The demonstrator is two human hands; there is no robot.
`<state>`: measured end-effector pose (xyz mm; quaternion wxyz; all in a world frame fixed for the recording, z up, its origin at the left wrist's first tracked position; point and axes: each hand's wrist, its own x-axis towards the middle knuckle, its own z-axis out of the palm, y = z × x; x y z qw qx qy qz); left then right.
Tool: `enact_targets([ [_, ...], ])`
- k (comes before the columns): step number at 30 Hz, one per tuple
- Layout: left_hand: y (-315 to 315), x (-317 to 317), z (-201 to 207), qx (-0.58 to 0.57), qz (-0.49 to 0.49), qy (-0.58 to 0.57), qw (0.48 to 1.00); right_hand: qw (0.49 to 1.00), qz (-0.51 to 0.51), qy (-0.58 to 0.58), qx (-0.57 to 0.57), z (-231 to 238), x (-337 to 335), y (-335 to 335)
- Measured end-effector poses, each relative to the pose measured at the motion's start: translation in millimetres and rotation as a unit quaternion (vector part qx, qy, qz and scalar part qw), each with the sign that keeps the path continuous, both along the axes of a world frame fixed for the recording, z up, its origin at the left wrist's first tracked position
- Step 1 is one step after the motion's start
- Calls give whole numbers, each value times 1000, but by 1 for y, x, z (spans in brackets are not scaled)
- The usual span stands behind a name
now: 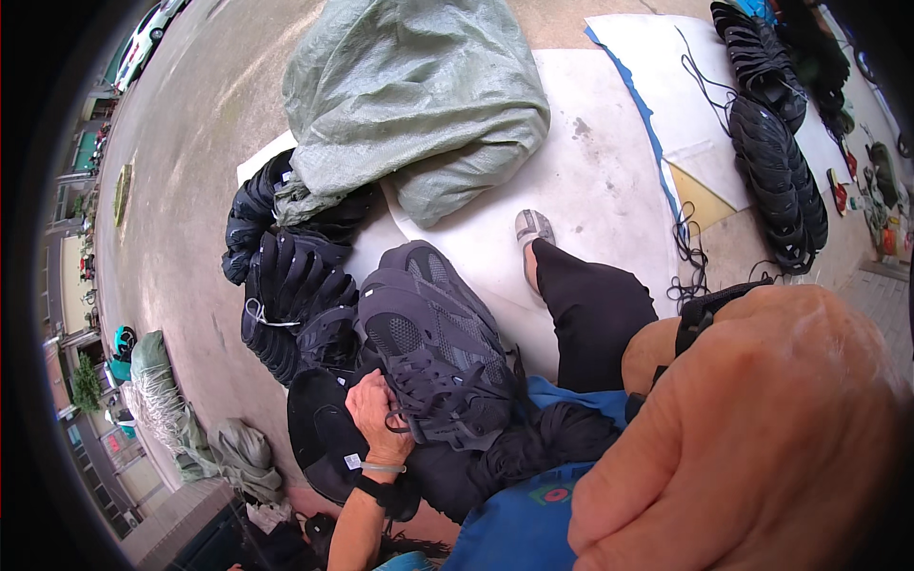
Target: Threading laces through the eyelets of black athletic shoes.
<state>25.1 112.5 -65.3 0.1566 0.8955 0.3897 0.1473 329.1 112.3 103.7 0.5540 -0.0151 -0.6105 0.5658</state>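
A stack of dark grey shoe uppers (440,333) with mesh panels and laces lies on my lap. At their near left edge is my left hand (379,417), its fingers curled around the side of the uppers and a lace loop (396,421) by its thumb. My right hand (743,428) is raised very close at the right, bent into a fist. A black strap-like piece (709,314) shows beside it, but what the fingers hold is hidden. Below the uppers lies bunched black cloth (533,443), with a black rounded piece (322,428) left of my left hand.
Bundled black shoe uppers (295,295) lie ahead on the left, and more rows (776,181) at the far right. A large grey-green woven sack (409,105) rests on white sheeting (595,143). Loose black laces (690,257) trail nearby. My foot (533,228) stands on the sheeting.
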Motion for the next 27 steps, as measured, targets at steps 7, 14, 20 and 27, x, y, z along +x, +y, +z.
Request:
enact_targets([
  [7, 1, -2, 1, -16, 19, 8, 1000, 997, -7, -78, 8, 1, 20, 8],
  [14, 0, -5, 4, -11, 0, 0, 1000, 988, -19, -152, 15, 2, 40, 10],
  [20, 0, -5, -4, -16, 3, -2, 1000, 979, -33, -201, 18, 0, 55, 14],
  [27, -1, -3, 1, -12, 14, 7, 1000, 963, -49, -262, 29, 3, 70, 16],
])
